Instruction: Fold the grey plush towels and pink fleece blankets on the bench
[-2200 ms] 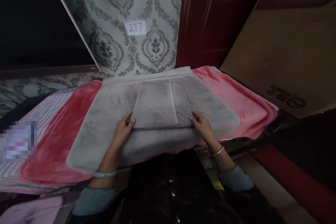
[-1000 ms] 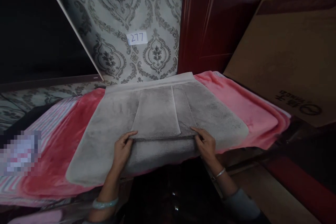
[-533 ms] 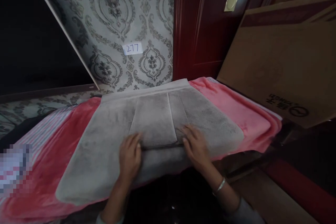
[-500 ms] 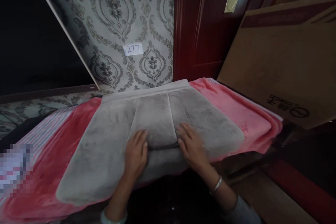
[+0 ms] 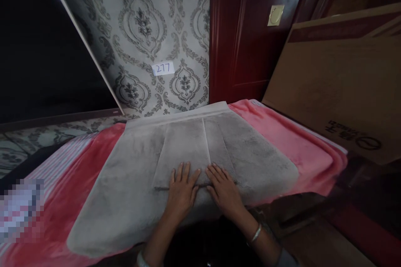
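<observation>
A folded grey plush cloth point(image 5: 184, 146) lies flat on a larger grey plush fabric point(image 5: 122, 196), with a fold line running down its right part. My left hand point(image 5: 182, 187) rests palm down over its near edge, fingers spread. Beside it, my right hand point(image 5: 223, 187) presses flat near the right part of that edge, fingers stretched out. Nothing is gripped in either hand. Under the grey fabric, a red and pink blanket point(image 5: 282, 142) shows on both sides.
A large dark screen point(image 5: 53, 50) stands at the left. At the right leans a big cardboard box point(image 5: 328, 87). A paper label point(image 5: 163, 68) reading 277 is stuck on the patterned wall point(image 5: 173, 8), next to a dark red wood panel point(image 5: 234, 50).
My left hand has moved right along the near edge and spread its fingers. My right hand has flattened on the cloth. The view has tilted slightly upward.
</observation>
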`<action>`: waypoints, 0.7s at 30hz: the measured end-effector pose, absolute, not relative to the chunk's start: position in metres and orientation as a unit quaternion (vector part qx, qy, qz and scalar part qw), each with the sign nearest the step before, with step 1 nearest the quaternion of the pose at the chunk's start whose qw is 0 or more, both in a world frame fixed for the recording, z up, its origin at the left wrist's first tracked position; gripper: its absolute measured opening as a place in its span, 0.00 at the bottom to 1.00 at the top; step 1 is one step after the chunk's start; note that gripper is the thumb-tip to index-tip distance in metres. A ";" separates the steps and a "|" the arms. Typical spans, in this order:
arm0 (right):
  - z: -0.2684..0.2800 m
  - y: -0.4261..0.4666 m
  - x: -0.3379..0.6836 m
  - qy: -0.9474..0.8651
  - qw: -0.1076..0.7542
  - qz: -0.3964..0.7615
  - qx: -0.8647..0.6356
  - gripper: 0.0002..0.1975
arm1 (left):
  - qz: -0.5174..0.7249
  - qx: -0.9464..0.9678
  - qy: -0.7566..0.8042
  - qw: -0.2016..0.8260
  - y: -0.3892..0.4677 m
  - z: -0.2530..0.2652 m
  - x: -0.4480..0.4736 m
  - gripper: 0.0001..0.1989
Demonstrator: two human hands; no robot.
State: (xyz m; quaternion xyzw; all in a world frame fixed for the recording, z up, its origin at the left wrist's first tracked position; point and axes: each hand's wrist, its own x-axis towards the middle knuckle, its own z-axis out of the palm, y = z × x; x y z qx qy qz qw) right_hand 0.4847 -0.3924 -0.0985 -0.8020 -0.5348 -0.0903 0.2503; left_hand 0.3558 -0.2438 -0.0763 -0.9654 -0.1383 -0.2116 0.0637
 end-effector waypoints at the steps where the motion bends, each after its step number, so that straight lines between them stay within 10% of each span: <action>1: -0.098 -0.395 0.485 -0.533 0.256 -0.087 -0.802 0.26 | -0.213 -0.965 -0.140 0.062 -0.245 -0.075 0.356 0.27; 9: -0.050 -0.380 0.518 -0.549 0.291 -0.048 -0.782 0.23 | -0.225 -0.965 -0.127 0.053 -0.246 -0.074 0.354 0.29; 21: -0.039 -0.287 0.588 -0.693 0.125 0.017 -0.710 0.30 | -0.237 -0.961 -0.112 0.089 -0.245 -0.084 0.351 0.31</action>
